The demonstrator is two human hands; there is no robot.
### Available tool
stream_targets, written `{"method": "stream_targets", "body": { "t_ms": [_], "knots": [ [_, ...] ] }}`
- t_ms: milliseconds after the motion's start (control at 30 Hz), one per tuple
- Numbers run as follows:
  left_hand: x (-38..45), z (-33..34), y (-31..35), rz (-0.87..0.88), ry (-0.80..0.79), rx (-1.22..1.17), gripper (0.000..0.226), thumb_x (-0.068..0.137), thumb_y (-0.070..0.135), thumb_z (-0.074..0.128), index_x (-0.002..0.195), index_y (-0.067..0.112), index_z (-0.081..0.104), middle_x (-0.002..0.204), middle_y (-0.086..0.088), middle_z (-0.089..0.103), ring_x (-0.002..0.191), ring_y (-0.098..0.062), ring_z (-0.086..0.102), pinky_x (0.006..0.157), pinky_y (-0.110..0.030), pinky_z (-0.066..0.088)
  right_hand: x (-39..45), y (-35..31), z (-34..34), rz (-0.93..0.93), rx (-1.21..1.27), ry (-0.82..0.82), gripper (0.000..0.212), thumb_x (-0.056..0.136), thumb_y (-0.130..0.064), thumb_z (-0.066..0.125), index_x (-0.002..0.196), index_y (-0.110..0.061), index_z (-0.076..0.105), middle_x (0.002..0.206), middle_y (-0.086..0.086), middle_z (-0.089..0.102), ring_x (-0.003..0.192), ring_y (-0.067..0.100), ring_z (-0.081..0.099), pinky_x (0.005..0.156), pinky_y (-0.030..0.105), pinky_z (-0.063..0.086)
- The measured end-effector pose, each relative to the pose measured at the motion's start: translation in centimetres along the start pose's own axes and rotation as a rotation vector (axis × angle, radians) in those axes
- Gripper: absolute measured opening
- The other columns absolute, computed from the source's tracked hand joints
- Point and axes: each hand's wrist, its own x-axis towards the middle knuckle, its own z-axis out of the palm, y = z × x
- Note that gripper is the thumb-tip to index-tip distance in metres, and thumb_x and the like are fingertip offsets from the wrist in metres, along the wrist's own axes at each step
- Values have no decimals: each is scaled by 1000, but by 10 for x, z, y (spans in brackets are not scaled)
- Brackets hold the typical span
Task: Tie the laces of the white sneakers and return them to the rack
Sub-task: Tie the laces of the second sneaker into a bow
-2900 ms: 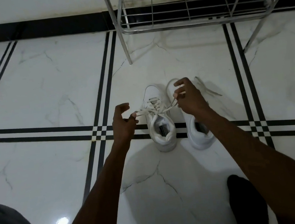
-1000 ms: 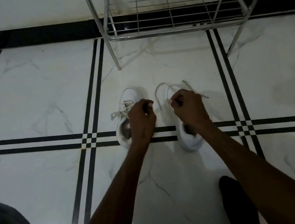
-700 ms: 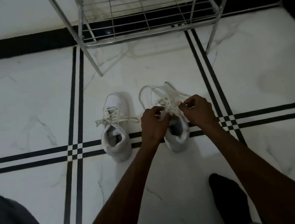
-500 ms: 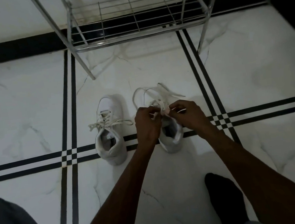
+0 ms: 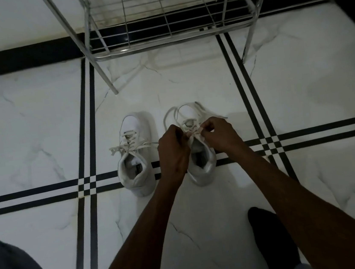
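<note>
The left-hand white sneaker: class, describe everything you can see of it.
The left-hand white sneaker stands upright on the marble floor, toe toward the metal shoe rack, heel across the black tile stripes. Smooth white upper, padded collar, dark insole label. Its laces are tied, ends splayed sideways. Neither hand touches it.

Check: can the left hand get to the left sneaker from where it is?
Probably yes. The left hand is busy pinching the laces of the right sneaker, but the left sneaker sits right beside it on the floor with nothing between them.
</note>
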Motion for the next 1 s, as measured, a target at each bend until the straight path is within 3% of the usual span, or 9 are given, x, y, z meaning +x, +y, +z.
{"method": "stream_targets", "body": {
  "t_ms": [67,167,367,500,633,700,833,933,1000],
  "knots": [
    [-1,-3,0,14,20,12,20,94,23,67,87,7,58,75,-3,64,71,-21,61,64,-35,48,0,3,1,39,81,-38,22,97,-23,55,116,-13,62,115,6,67,103,22,64,91,41,55],
    [-2,-4,2,2,30,31,15,94,20,65,88,7,59,77,-5,67,71,-22,62,63,-35,46,-3,3,4,87,238,-112,28,100,-31,50,121,-14,59,109,7,66,95,21,63,84,40,56],
    [1,-4,4,4,74,117,13,100,18,55,90,15,47,76,-6,69,66,-25,63,52,-28,32,-10,-1,17,57,330,8,9,101,-26,49,104,-28,57,111,5,67,95,26,64,77,43,57],
    [-1,-2,9,58,57,191,13,100,14,53,92,15,43,65,4,51,58,-22,50,52,-31,25,-19,-2,21,-110,160,183,15,102,-20,48,114,-16,57,103,0,64,87,17,63,60,18,47],
    [1,-3,9,59,75,195,10,101,15,52,95,9,46,64,6,45,54,-14,40,47,-23,18,-20,-1,22,-199,98,266,12,102,-15,48,109,-12,57,93,-2,63,77,14,61,55,12,38],
    [3,-3,7,57,69,188,11,100,16,53,94,10,47,67,1,51,55,-20,47,49,-29,22,-19,-1,20,-204,86,246,10,100,-14,50,108,-12,57,93,-2,63,76,14,60,56,15,37],
    [5,-4,-4,20,26,106,9,98,17,54,95,8,52,80,-9,69,75,-31,67,61,-44,50,-13,-8,15,-120,108,94,9,100,-16,49,107,-12,53,101,0,60,86,13,56,63,22,48],
    [6,-10,-1,-18,-12,-71,20,99,22,61,91,4,57,80,-5,66,75,-22,62,66,-20,47,-6,-11,17,26,263,-9,6,98,-24,53,102,-20,54,102,-1,62,94,17,59,81,36,53],
    [12,-13,1,-72,-38,-172,25,100,26,62,92,2,62,84,-6,69,80,-22,65,72,-19,51,-3,-12,17,86,376,-25,3,96,-26,57,96,-24,57,98,-4,66,97,18,64,86,38,54]
  ]
}}
